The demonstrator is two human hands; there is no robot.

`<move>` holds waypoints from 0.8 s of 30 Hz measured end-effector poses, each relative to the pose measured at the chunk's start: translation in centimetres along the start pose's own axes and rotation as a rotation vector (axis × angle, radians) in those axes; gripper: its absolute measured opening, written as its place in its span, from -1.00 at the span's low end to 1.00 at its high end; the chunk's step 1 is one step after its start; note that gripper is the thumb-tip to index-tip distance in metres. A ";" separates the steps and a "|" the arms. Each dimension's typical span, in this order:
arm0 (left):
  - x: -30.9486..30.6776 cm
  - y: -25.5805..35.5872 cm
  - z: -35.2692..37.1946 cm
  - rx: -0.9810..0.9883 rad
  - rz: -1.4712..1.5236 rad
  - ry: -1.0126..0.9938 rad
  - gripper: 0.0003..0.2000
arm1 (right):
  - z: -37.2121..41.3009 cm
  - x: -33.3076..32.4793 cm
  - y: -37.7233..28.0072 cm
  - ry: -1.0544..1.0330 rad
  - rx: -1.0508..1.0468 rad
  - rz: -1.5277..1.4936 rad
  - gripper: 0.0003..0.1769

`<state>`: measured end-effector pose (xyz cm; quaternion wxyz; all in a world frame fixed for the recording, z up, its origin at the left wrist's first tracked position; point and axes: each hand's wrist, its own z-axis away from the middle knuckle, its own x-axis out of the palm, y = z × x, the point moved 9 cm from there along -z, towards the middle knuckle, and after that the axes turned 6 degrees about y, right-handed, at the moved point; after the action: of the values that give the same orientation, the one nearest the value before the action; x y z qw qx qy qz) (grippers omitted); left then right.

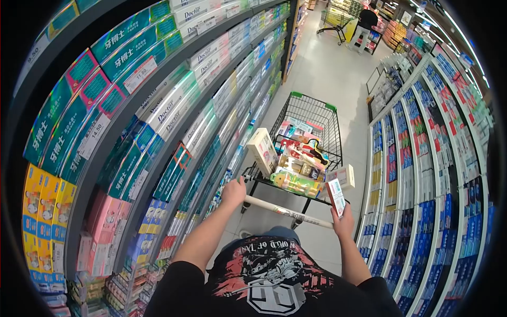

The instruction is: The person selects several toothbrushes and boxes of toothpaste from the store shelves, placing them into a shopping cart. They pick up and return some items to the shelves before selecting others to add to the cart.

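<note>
Slim white-and-brown cardboard box (pixel 336 197), lettering too small to read: in right hand (pixel 344 222), fingers closed on it, near right end of white trolley handlebar (pixel 290 212). Left hand (pixel 233 193): fingers curled round handlebar. Black wire trolley (pixel 330 107), loaded. Leftward: teal cartons (pixel 119 39) "牙博士"; white cartons (pixel 170 109) "Doctor"; tag (pixel 140 74) "11.80".

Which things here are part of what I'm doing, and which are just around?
In use: left hand on cart handle; right hand holding a small box; shopping cart; goods inside it.

Just around: teal boxes at left; blue packs at right; farther cart.
</note>
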<state>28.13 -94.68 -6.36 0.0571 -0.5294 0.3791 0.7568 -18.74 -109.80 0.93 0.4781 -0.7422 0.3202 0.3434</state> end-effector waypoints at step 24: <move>-10.1 16.6 11.8 0.293 1.238 0.003 -0.52 | -4.7 -2.6 -22.2 -0.231 -0.616 -0.449 -0.29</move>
<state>15.48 -95.76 12.45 -0.3198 -0.1999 0.7145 0.5893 -1.39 -106.29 15.41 0.3290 -0.8590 -0.0237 0.3916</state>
